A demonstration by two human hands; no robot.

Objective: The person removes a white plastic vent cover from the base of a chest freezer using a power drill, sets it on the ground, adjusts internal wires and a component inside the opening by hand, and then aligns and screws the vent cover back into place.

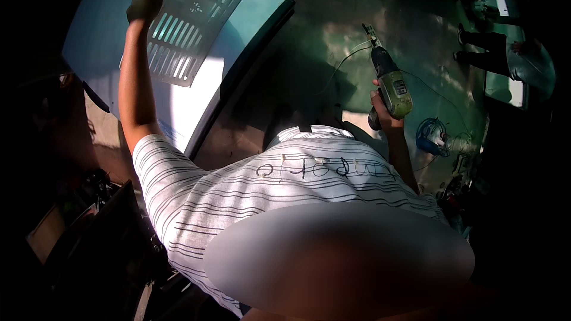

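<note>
My left hand [145, 3], in a dark glove, is raised at the upper left and grips the edge of a grey slotted grille panel [193, 18]. The panel lies flat against a pale blue sheet [110, 35]. My right hand [383, 110] is out to the right and grips a green corded power drill [392, 83], whose bit [370, 31] points up and away from me. The drill is well apart from the panel. My white striped shirt [267, 184] fills the lower middle of the view.
A dark frame edge [250, 65] runs along the pale sheet. The drill's thin cord [345, 59] trails over the green floor [416, 18]. A coil of blue cable [431, 137] lies at right. Another person's legs [485, 41] stand at upper right. Dark clutter [89, 196] sits at lower left.
</note>
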